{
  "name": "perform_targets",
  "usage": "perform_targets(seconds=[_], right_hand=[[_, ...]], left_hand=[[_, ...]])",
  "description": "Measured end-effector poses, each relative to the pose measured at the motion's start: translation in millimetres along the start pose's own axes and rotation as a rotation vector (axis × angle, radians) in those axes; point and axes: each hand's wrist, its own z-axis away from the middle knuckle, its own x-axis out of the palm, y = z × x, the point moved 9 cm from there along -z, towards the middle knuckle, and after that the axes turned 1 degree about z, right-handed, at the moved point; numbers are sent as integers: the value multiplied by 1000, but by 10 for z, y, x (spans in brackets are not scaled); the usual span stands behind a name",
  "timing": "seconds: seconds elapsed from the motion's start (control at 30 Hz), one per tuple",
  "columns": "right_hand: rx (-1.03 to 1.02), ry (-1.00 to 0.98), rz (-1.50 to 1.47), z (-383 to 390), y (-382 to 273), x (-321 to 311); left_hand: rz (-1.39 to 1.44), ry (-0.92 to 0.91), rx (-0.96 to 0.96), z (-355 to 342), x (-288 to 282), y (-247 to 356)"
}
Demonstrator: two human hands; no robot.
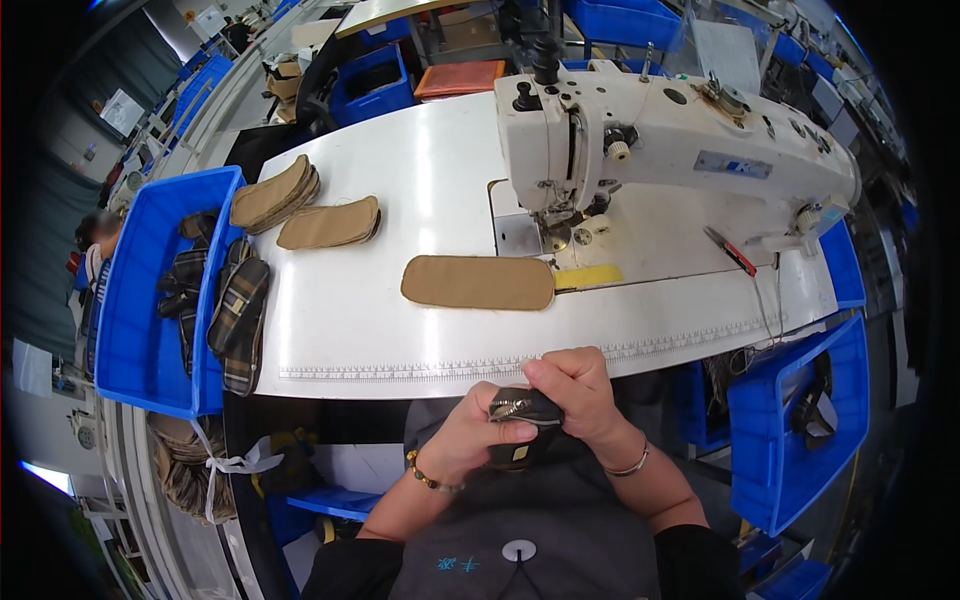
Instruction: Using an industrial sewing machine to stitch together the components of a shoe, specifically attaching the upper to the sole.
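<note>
A small dark zippered pouch (520, 440) with a pale label is held in front of my body, just below the table's front edge. My left hand (475, 430) grips its left side, thumb across the front under the zipper. My right hand (570, 395) has fingers closed on its upper right part. Above them on the white table (360, 330) lies a rounded tan fabric piece (477, 282) by the plate of a white sewing machine (660, 150). Two stacks of tan pieces (328, 222) sit to the left, and dark plaid pouches (238, 315) lie at the left edge.
A blue bin (140, 330) of pouches is at left, another (760, 440) at lower right. Red-handled snips (735, 252) lie on the machine bed. A person (100, 245) works beyond the left bin. Bundled pieces (185, 470) are below at left.
</note>
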Motion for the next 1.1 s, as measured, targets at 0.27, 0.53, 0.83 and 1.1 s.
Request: perform_targets(seconds=[0.27,0.53,0.83,1.1], right_hand=[[99,116,-192,-33,176,-55],[64,161,-100,-56,175,-111],[90,138,-152,-18,174,-29],[-43,131,1,52,148,-90]], left_hand=[[-1,247,-45,31,-133,-111],[15,266,-35,47,-132,-101],[55,107,-102,17,-236,-170],[27,277,114,54,-274,-98]])
